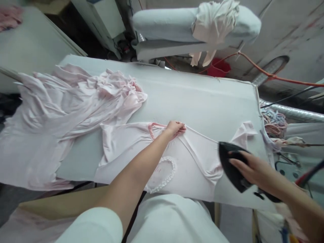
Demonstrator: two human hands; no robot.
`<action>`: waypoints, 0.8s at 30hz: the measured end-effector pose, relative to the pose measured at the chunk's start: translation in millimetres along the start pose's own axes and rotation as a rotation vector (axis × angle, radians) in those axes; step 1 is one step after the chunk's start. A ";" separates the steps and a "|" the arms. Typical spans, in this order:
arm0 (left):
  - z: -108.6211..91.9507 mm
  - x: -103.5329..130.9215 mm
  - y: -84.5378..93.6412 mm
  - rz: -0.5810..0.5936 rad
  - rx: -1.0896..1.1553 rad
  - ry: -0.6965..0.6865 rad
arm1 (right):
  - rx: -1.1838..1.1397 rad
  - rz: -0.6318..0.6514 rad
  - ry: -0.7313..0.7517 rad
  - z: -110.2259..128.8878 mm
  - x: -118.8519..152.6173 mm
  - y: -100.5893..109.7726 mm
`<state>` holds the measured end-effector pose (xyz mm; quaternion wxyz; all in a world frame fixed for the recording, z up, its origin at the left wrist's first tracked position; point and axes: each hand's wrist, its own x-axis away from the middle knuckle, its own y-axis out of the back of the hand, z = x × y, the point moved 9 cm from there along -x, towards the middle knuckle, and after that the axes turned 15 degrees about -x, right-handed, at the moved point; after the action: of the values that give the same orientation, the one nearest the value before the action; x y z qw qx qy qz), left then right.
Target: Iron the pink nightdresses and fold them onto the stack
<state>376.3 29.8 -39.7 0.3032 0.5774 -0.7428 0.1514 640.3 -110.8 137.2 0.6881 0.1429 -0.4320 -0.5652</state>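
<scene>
A pale pink garment (pixel 194 165) lies spread on the ironing table (pixel 197 94), with a darker pink neckline edge and a ruffled oval on its front. Pinched in my left hand (pixel 175 130) is the garment's upper edge, just right of the neckline. My right hand (pixel 246 165) grips a black iron (pixel 231 165) by its handle. The iron is tilted at the garment's right side, near the sleeve; whether its soleplate touches the cloth I cannot tell. Past the iron, a piece of pale pink fabric (pixel 243 134) lies folded on the table.
A heap of pale pink garments (pixel 83 98) covers the table's left end and hangs over its front. Behind stands a padded ironing arm (pixel 164 23) with cloth draped on it. An orange cord (pixel 283 78) runs along the right. A red bucket (pixel 219 67) sits beyond the far edge.
</scene>
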 end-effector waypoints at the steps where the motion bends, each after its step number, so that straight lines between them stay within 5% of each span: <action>1: -0.9 1.0 0.9 -0.026 -0.037 0.000 | 0.005 0.091 0.015 18.4 -11.2 -29.9; 3: -2.6 2.0 3.3 -0.069 -0.115 -0.003 | -0.010 0.205 0.016 43.5 -34.1 -81.8; 6: -6.7 -1.6 10.9 -0.139 -0.272 -0.015 | 0.000 0.203 0.017 56.0 -56.5 -128.5; 9: -21.9 -9.6 16.7 -0.209 -0.581 -0.068 | -0.001 0.203 0.026 56.4 -63.7 -151.3; 13: -41.1 -13.5 27.1 -0.187 -0.946 -0.128 | 0.030 0.097 0.081 84.5 -95.9 -149.7; 15: -43.5 -1.7 57.0 -0.242 -0.993 -0.203 | 0.043 0.020 0.050 102.6 -123.6 -143.3; 20: -15.5 56.9 177.3 -0.441 -0.988 -0.553 | 0.029 -0.021 -0.041 125.6 -166.7 -128.7; 22: 6.9 60.1 203.9 -0.399 -1.055 -0.592 | 0.024 -0.027 -0.065 124.0 -166.9 -122.7; 24: 23.0 51.6 211.9 -0.359 -1.097 -0.576 | 0.028 -0.069 -0.082 122.2 -162.8 -117.5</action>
<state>161.0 37.9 1.4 0.3634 0.4713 -0.6557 -0.4646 473.0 33.9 57.8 0.6479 0.1439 -0.4624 -0.5880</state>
